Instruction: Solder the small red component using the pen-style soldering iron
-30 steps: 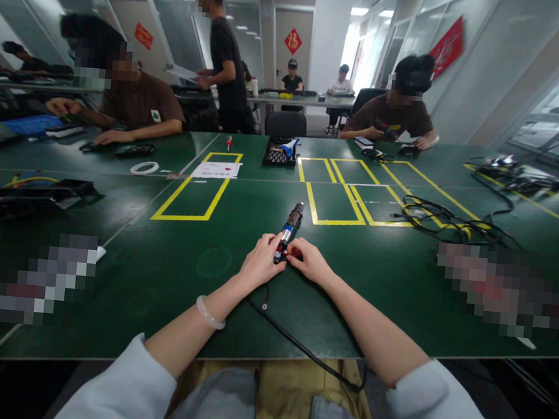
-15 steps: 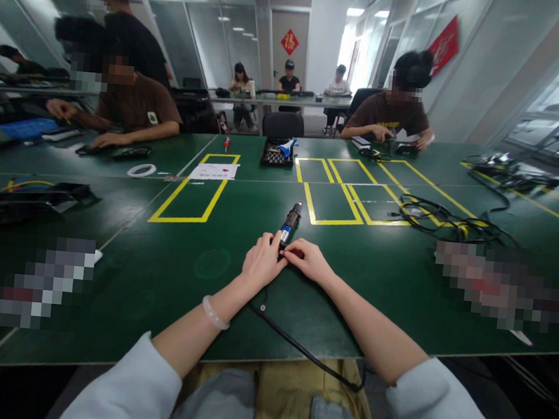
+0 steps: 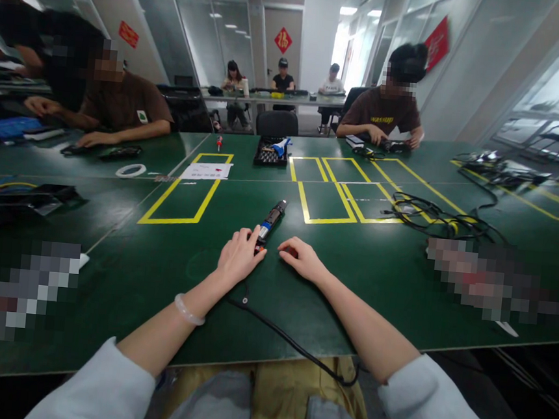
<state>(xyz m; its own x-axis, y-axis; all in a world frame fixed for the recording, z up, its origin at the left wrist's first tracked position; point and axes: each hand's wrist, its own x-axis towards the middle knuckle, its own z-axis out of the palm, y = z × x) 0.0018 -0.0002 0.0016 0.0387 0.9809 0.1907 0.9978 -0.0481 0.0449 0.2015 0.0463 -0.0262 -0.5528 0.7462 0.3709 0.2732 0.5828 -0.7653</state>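
My left hand (image 3: 240,257) is closed over the rear part of a corded electric screwdriver (image 3: 272,222), which lies tilted on the green table. The tool has a dark body, a blue and silver label and a pale metal tip pointing away from me. A bit of orange shows by my left thumb. From under that hand a black cable (image 3: 288,338) runs to the table's front edge. To the right, apart from the tool, my right hand (image 3: 304,258) rests with curled fingers. Something reddish shows beneath them, too shaded to name.
Yellow tape outlines (image 3: 327,223) mark the green table (image 3: 270,313). Ahead stands a black tray (image 3: 270,163) of small parts. Coiled black cables (image 3: 435,216) lie at right, a white tape roll (image 3: 131,170) and paper sheet (image 3: 207,171) at left. Co-workers sit across the table.
My hands have separated; the right fingers no longer meet the left at the tool's rear. My left hand and the screwdriver have shifted left. The view has turned slightly right.
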